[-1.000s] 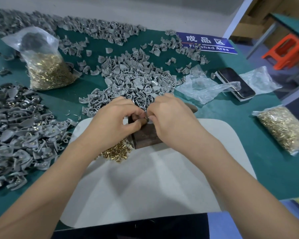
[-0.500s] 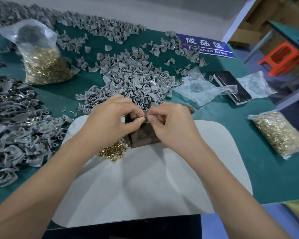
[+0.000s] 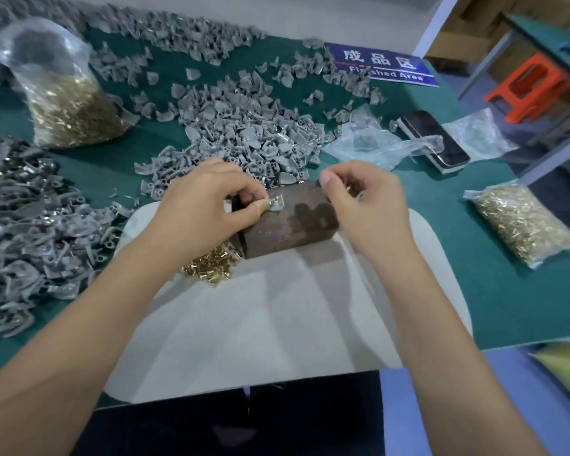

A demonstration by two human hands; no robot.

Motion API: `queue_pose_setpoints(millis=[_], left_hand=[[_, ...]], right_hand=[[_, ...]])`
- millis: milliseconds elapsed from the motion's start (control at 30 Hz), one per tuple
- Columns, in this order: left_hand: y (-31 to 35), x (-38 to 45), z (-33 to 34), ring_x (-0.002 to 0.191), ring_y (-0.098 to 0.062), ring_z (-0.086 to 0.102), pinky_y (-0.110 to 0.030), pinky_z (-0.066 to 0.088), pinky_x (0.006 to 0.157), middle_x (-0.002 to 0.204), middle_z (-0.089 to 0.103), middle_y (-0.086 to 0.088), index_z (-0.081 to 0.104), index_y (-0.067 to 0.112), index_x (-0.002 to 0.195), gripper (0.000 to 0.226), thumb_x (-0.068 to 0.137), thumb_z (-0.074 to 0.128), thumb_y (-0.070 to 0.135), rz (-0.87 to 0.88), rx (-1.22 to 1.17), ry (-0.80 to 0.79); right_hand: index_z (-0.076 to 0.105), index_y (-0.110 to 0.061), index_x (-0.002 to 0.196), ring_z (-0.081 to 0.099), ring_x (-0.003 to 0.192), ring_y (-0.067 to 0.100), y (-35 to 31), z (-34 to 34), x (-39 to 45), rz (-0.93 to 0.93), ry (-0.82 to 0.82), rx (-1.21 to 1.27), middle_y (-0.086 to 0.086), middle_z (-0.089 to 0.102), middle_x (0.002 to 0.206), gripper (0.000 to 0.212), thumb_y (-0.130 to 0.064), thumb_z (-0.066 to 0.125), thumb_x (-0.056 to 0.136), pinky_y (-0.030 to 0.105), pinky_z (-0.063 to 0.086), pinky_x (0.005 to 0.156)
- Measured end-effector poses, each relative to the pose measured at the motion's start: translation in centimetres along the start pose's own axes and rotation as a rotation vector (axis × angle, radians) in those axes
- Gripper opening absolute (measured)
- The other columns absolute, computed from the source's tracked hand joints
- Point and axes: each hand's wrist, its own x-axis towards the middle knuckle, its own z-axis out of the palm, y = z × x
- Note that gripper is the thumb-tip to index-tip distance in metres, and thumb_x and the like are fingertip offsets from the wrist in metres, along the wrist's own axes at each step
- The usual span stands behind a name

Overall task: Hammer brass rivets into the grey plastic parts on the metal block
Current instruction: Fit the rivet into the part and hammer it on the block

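Near the centre of the frame the left hand (image 3: 204, 205) pinched a grey plastic part (image 3: 274, 205) with a brass rivet (image 3: 276, 199) standing in it, pressed onto the left end of the metal block's (image 3: 290, 222) top. The right hand (image 3: 362, 199) hovered over the block's right end — fingers curled loosely, holding nothing visible. Loose rivets (image 3: 211, 263) lay heaped just lower left of the block, on a white mat (image 3: 277, 324) on the green table (image 3: 507, 291).
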Motion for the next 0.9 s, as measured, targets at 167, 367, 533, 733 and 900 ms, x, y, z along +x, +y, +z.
queue_pose_setpoints(millis=[167, 367, 533, 733, 900], left_hand=[[0.0, -0.1, 0.0, 0.087, 0.001, 0.05, -0.028, 0.04, 0.067, 0.079, 0.057, 0.024, 0.072, 0.037, 0.089, 0.01, 0.088, 0.067, 0.046, -0.006, -0.012, -0.009], [0.0, -0.1, 0.0, 0.087, 0.0, 0.049, -0.035, 0.047, 0.069, 0.08, 0.058, 0.023, 0.072, 0.038, 0.09, 0.01, 0.089, 0.067, 0.047, -0.022, -0.004, -0.013], [0.2, -0.1, 0.0, 0.084, -0.005, 0.049, -0.037, 0.049, 0.069, 0.08, 0.059, 0.022, 0.072, 0.038, 0.089, 0.012, 0.089, 0.066, 0.049, -0.022, 0.012, -0.003], [0.2, -0.2, 0.0, 0.085, -0.007, 0.05, -0.041, 0.051, 0.072, 0.08, 0.059, 0.021, 0.072, 0.037, 0.088, 0.013, 0.088, 0.067, 0.049, -0.026, -0.008, 0.005], [0.2, -0.2, 0.0, 0.085, -0.008, 0.052, -0.042, 0.051, 0.072, 0.079, 0.059, 0.022, 0.072, 0.038, 0.088, 0.011, 0.089, 0.068, 0.048, -0.023, -0.02, 0.015]], right_hand=[[0.062, -0.014, 0.105, 0.061, 0.099, 0.036, 3.3, -1.2, -0.9, 0.37, -0.17, -0.527, 0.011, 0.067, 0.099, 0.027, -0.039, 0.061, 0.095, 0.04, 0.049, 0.077], [0.057, -0.018, 0.086, 0.061, 0.078, 0.032, 3.4, -2.9, -0.7, 0.372, -0.102, -0.354, 0.001, 0.059, 0.073, 0.011, -0.023, 0.062, 0.095, 0.036, 0.043, 0.062], [0.06, -0.03, 0.112, 0.059, 0.067, -0.001, 0.4, -3.9, -1.7, 0.278, -0.106, -0.13, -0.011, 0.073, 0.084, 0.023, -0.043, 0.066, 0.094, 0.032, 0.042, 0.063], [0.056, -0.029, 0.098, 0.053, 0.072, 0.013, -2.7, -3.5, -2.5, 0.059, -0.081, -0.291, -0.021, 0.059, 0.072, 0.016, -0.042, 0.05, 0.103, 0.034, 0.041, 0.062], [0.054, -0.032, 0.108, 0.053, 0.058, 0.003, -3.3, -3.7, -2.3, 0.056, -0.192, -0.036, -0.003, 0.065, 0.072, 0.021, -0.031, 0.069, 0.094, 0.013, 0.036, 0.054]])
